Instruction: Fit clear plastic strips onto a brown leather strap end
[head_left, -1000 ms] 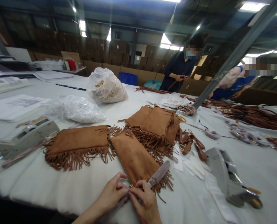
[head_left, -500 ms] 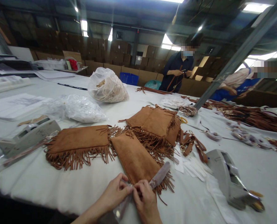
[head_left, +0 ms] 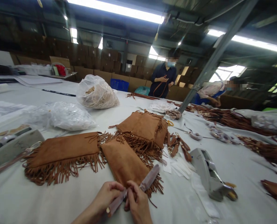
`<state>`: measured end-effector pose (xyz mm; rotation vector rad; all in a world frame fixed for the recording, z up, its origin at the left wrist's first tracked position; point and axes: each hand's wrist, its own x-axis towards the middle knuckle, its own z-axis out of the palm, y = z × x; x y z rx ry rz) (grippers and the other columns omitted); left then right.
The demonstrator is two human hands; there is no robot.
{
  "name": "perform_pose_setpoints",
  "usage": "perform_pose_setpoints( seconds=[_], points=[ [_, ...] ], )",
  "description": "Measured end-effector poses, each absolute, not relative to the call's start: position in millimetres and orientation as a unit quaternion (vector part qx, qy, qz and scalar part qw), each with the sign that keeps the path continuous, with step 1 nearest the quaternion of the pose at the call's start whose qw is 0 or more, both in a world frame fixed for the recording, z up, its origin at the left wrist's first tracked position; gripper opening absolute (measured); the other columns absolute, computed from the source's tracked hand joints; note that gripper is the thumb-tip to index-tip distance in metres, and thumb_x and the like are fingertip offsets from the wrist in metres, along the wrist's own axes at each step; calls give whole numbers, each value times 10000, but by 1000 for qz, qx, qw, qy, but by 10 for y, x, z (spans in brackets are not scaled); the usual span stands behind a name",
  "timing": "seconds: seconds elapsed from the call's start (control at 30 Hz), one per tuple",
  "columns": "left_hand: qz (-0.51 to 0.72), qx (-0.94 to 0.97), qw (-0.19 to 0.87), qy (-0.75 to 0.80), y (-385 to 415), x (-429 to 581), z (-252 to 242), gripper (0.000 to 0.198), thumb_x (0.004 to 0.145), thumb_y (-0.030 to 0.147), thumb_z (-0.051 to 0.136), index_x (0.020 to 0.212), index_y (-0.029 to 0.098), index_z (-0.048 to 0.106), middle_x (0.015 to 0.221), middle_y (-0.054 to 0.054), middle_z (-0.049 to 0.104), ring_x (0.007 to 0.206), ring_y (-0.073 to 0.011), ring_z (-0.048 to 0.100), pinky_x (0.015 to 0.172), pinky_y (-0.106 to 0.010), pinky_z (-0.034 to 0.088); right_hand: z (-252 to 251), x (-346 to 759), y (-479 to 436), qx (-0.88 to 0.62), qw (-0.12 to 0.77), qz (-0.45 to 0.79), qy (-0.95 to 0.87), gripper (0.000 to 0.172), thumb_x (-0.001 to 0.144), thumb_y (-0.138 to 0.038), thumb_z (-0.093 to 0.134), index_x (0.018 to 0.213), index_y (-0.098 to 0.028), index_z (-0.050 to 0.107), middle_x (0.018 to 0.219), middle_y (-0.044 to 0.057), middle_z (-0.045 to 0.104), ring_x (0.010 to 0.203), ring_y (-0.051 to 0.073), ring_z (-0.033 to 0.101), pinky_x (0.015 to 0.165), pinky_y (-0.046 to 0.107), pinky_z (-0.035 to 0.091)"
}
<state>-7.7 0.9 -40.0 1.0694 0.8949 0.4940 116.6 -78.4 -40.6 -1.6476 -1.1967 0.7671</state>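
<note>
Near the table's front edge, my left hand (head_left: 108, 196) and my right hand (head_left: 137, 200) meet, fingers pinched close together. Between them runs a narrow strap in clear plastic wrap (head_left: 150, 177). One end sticks out below my left fingers, and the other rises past my right fingers. Just beyond my fingertips lies a tan fringed suede bag (head_left: 124, 160), partly under the wrapped strap. A second fringed bag (head_left: 66, 148) rests flat to the left. Behind them is a stack of fringed bags (head_left: 139, 124). My fingers hide the middle of the strap.
Tape dispensers stand at the right (head_left: 205, 171) and left (head_left: 14, 146). Brown wrist straps (head_left: 179, 144) and white strips (head_left: 182, 165) lie near the right one. Plastic bags (head_left: 97, 93) sit farther back. Two people work across the table, beside a slanted metal post (head_left: 199, 81).
The view has tilted up and shifted right. My left hand has swung the strap's near end outward to the left, and it now shows clearly. Both hands still grip the strap.
</note>
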Motion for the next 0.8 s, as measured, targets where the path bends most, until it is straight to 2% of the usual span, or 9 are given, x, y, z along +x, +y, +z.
perform_pose_setpoints(
  seconds=[0.07, 0.17, 0.4, 0.57, 0.7, 0.8],
  points=[
    [204, 485, 735, 427, 18, -79, -402, 203, 531, 242, 552, 704, 143, 590, 482, 44, 557, 421, -95, 429, 450, -221, 288, -346, 1193, -826, -633, 455, 292, -554, 260, 846, -239, 430, 1056, -187, 574, 724, 16, 613, 502, 117, 579, 511, 222, 482],
    [201, 485, 734, 431, 25, -79, -353, 224, 530, 257, 561, 703, 131, 627, 524, 25, 588, 476, -114, 473, 476, -230, 321, -287, 1213, -875, -596, 418, 242, -642, 363, 750, -118, 512, 1092, -216, 584, 985, 59, 561, 674, 119, 588, 658, 246, 496],
    [201, 468, 743, 433, 6, -113, -230, 251, 587, 256, 509, 737, 122, 659, 508, 22, 565, 427, -86, 405, 434, -209, 252, -170, 1249, -826, -601, 356, 272, -661, 362, 794, -111, 530, 1116, -267, 583, 967, 37, 518, 857, 155, 553, 777, 270, 455],
    [175, 452, 791, 372, 0, -143, -190, 271, 559, 180, 545, 780, 117, 688, 552, 21, 570, 457, -76, 391, 439, -200, 227, -5, 1363, -774, -601, 322, 291, -671, 254, 779, -131, 573, 998, -246, 633, 923, 22, 532, 860, 151, 541, 770, 252, 428],
    [174, 436, 834, 289, -35, -140, -137, 255, 554, 193, 644, 795, 125, 689, 628, 11, 587, 514, -69, 421, 495, -190, 288, -37, 1471, -739, -608, 306, 294, -671, 204, 757, -106, 578, 913, -217, 647, 888, 17, 549, 833, 140, 549, 742, 232, 417],
    [160, 471, 827, 262, -36, -104, -222, 303, 522, 290, 728, 793, 160, 687, 670, -5, 607, 590, -122, 520, 574, -236, 385, -296, 1537, -673, -612, 301, 272, -679, 155, 745, -92, 574, 826, -200, 650, 828, 3, 557, 775, 121, 562, 703, 207, 416]
  ],
)
